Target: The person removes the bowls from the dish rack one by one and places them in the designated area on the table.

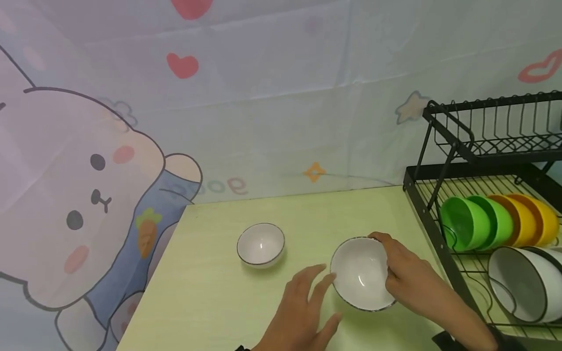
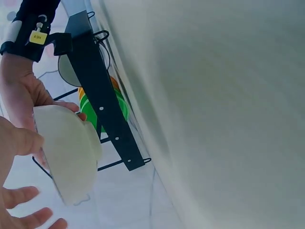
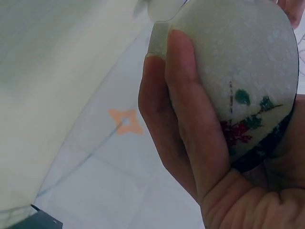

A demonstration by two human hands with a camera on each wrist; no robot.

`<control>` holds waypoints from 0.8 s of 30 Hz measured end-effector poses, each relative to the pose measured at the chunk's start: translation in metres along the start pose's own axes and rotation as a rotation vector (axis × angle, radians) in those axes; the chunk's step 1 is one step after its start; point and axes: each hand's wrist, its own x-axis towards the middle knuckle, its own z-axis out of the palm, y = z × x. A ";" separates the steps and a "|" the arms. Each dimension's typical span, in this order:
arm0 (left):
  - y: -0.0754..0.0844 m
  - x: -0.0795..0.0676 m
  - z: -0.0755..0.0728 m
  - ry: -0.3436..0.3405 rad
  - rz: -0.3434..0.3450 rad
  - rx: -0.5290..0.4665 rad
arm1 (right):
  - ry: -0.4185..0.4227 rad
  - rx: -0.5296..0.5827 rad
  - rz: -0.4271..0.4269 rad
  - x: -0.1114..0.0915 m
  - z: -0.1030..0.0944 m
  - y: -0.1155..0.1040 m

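My right hand (image 1: 412, 282) grips a white bowl (image 1: 362, 275) with a thin dark rim, at the bowl's right side. The right wrist view shows fingers (image 3: 190, 100) curled under that bowl, whose outside bears a red and green flower print (image 3: 238, 131). Held above the table, the bowl has its opening facing up toward the head camera. At its left rim is my left hand (image 1: 300, 307), fingers spread and loosely bent; one fingertip meets or nearly meets the rim. Left of both hands, a smaller white bowl (image 1: 261, 245) with a dark rim sits on the table.
A black two-tier dish rack (image 1: 423, 214) stands on the right. Its lower tier holds green bowls (image 1: 467, 224), yellow bowls (image 1: 533, 219) and white bowls (image 1: 520, 285) on their sides. Behind the pale table (image 1: 197, 292) hangs a printed cloth (image 1: 281, 112).
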 end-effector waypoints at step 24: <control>-0.011 0.025 -0.002 -0.277 -0.401 -0.657 | -0.104 0.231 -0.009 -0.002 0.019 -0.018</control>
